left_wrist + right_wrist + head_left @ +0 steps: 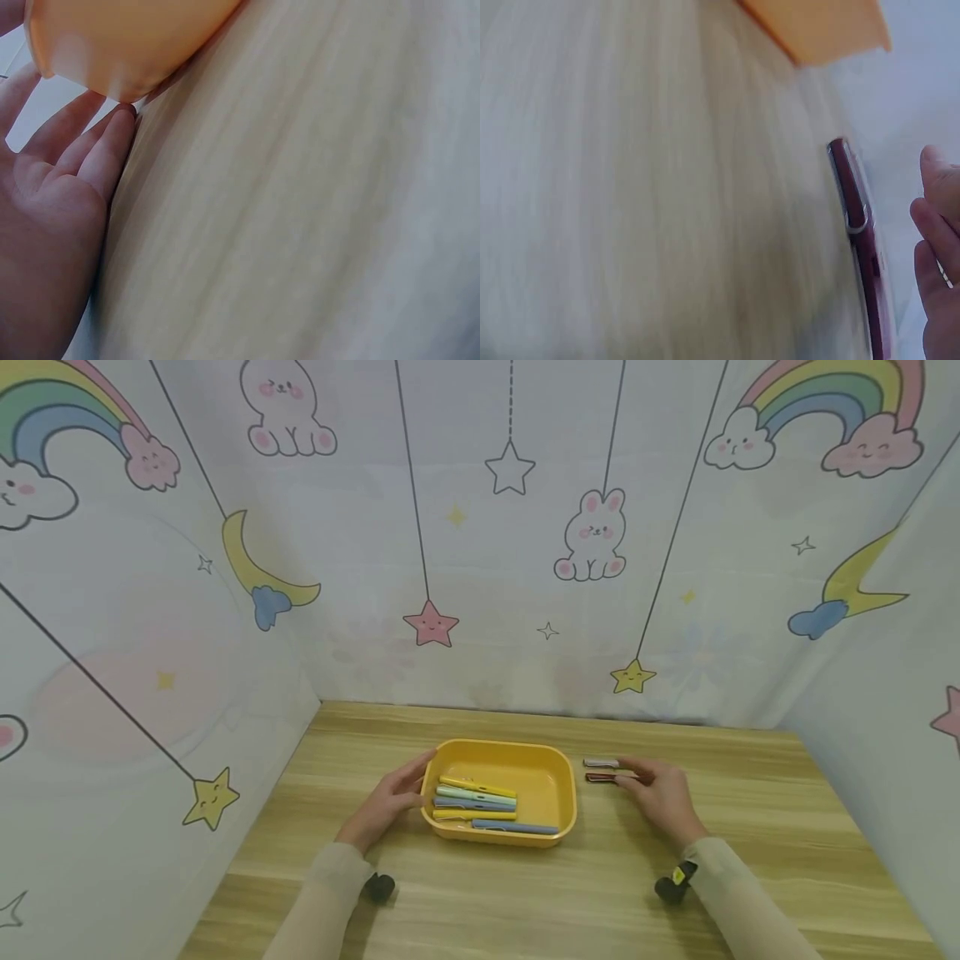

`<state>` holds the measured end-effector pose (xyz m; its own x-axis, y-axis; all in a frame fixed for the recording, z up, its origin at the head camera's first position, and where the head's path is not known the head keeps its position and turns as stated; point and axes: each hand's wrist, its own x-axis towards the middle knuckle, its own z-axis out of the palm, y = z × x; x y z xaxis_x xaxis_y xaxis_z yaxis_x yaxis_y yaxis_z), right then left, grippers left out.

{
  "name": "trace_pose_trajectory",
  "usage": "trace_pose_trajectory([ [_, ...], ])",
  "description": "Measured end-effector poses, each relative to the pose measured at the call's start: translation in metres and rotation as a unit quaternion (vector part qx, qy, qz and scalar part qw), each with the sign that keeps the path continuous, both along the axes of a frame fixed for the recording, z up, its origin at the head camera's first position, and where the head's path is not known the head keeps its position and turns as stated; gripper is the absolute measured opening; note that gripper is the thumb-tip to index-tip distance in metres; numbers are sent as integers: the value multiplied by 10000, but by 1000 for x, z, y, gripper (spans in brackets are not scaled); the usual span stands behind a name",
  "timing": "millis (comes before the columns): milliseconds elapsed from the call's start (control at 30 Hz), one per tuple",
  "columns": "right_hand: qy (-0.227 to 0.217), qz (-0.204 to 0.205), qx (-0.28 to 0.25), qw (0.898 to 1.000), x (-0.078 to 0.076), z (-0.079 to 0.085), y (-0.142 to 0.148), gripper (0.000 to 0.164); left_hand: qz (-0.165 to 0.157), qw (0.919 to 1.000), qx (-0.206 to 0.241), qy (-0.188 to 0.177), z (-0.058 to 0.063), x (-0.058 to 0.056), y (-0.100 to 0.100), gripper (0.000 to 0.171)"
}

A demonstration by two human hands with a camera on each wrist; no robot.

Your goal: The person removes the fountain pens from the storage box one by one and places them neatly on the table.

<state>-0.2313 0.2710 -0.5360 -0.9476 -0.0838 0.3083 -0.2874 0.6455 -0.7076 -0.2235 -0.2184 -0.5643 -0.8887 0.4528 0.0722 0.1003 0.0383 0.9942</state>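
Observation:
A yellow tray [555, 758] sits mid-table and holds several pens [476, 803] in yellow, green and blue. My left hand [392, 797] rests against the tray's left side with straight fingers [96, 146] touching the tray wall [120, 45]. To the right of the tray lie two pens, a pale one [601, 763] and a dark red one [600, 777]. My right hand [660, 793] lies flat beside them, its fingertips at their right ends. In the right wrist view the dark red pen [859, 240] lies just left of my fingers [934, 247], with the tray corner [825, 26] beyond.
The wooden table [525, 893] is enclosed by cartoon-printed cloth walls [480, 527] at the back and both sides. Small black wrist cameras [672, 885] sit on both forearms.

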Motion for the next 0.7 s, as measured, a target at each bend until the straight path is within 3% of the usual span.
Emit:
trace_pose_trajectory([
  [167, -646, 81, -506, 9966, 2, 14, -15, 37, 21, 10000, 22, -36, 1, 1, 1, 77],
  [433, -856, 563, -1451, 9841, -2, 25, -43, 36, 4, 10000, 5, -58, 2, 1, 1, 78],
  [700, -820, 581, -1340, 9859, -5, 33, -66, 38, 42, 9999, -56, -95, 0, 0, 0, 78],
])
